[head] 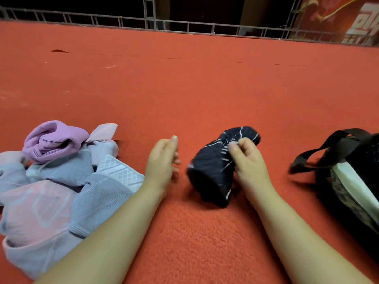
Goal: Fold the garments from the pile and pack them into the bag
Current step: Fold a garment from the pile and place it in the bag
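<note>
A small dark garment with thin white lines (213,169) is bunched up just above the red carpet at centre. My right hand (248,158) grips its right side, fingers curled into the cloth. Just left of the garment, my left hand (164,158) hovers with loosely curled fingers and holds nothing. A pile of pastel garments (59,181), lilac, pale blue and pink, lies at the left. The dark bag (348,181) with black strap handles stands at the right edge, something white showing in its opening.
Red carpet (184,89) covers the floor ahead. A grey metal truss frame (184,25) runs along its far edge, with a red banner (338,19) at the back right.
</note>
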Demonstrator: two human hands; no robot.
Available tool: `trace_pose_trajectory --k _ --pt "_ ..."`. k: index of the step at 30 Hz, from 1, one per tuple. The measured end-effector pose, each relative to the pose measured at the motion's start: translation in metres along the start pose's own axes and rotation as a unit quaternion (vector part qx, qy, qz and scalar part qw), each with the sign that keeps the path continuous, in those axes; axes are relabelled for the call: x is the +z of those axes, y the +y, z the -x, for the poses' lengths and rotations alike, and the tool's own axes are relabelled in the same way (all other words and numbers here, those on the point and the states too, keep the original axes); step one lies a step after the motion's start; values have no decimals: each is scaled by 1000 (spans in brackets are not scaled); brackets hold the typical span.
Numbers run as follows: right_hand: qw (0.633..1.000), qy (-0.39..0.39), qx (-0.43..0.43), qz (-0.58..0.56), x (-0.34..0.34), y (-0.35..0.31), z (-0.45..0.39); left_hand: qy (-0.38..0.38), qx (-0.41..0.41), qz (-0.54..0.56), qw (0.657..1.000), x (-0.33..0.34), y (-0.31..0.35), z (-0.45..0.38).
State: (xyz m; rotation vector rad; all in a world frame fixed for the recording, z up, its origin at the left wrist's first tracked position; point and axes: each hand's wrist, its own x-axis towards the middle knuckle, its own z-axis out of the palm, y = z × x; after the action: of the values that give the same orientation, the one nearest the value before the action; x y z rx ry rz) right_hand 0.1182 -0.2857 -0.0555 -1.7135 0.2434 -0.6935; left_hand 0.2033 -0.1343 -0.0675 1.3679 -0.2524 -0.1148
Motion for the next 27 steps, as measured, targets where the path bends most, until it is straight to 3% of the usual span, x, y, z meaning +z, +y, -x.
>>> trace_pose_trajectory --k 3,7,9,12,15,17,19,22,24,27 --pt "997 -28 -51 54 10 2 7 -141 32 -73 987 9 3 17" --pt "990 -3 -68 121 11 5 5 -159 8 -156 975 8 0 18" --pt "992 29 -44 117 5 7 0 -153 -21 -95 983 7 1 17" --pt "996 72 6 60 -7 8 -9 -140 -75 87 984 4 5 15" --pt "996 31 74 47 -13 15 -11 -148 -146 160 965 -2 12 12" --pt "986 -44 155 43 -15 20 -9 -144 -172 84 971 -2 10 9" --pt "969 -74 226 64 -18 23 -10 -137 -142 -63 978 0 5 7" --pt "961 9 248 123 -25 22 -18 -169 -46 -240 955 0 -1 8" --pt "957 45 198 208 -28 25 -20 -197 28 -371 907 -3 -5 8" --pt "913 15 112 391 -24 34 -20 -220 59 -578 784 -5 -10 10"
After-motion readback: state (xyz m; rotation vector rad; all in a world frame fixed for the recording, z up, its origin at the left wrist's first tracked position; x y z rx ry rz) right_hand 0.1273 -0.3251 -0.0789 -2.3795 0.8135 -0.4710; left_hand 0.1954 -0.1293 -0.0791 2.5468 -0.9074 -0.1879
